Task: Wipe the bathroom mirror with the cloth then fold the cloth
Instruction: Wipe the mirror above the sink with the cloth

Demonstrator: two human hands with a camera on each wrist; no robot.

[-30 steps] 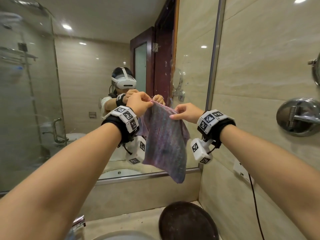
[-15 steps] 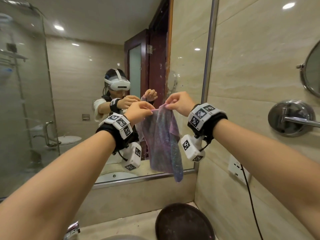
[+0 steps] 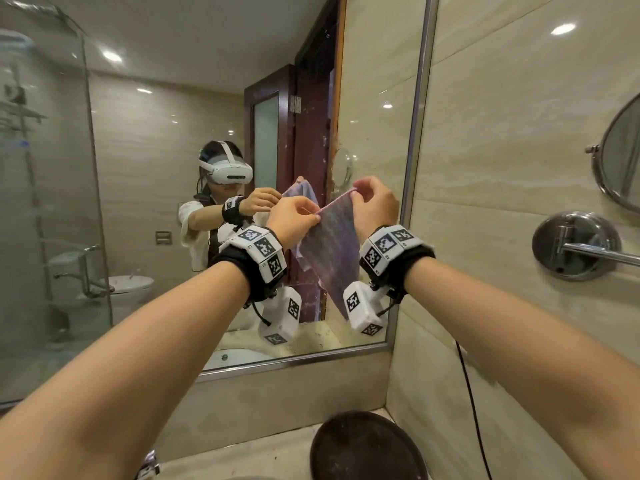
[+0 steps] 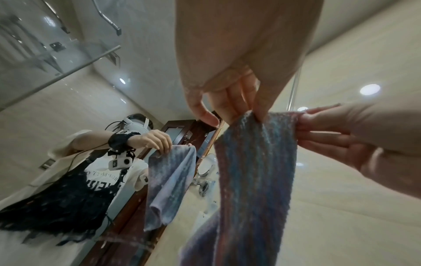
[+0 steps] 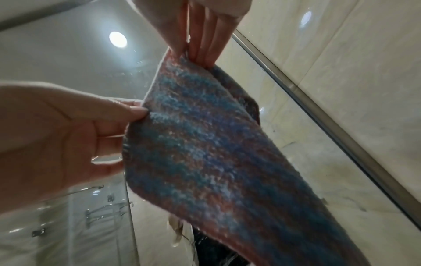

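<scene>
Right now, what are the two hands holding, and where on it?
Both hold the cloth by its top edge: the left hand pinches one end, the right hand the other, so it hangs down.

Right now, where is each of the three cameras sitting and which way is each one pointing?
Head: worn on the head, facing forward at the mirror; shows both forearms, the left hand and right hand pinching the cloth.
Left wrist: under the left wrist, looking up along the left hand at the cloth; the right hand shows too.
Right wrist: under the right wrist, looking up along the right hand; the left hand shows.
Shared: all three show both hands holding the cloth.
</scene>
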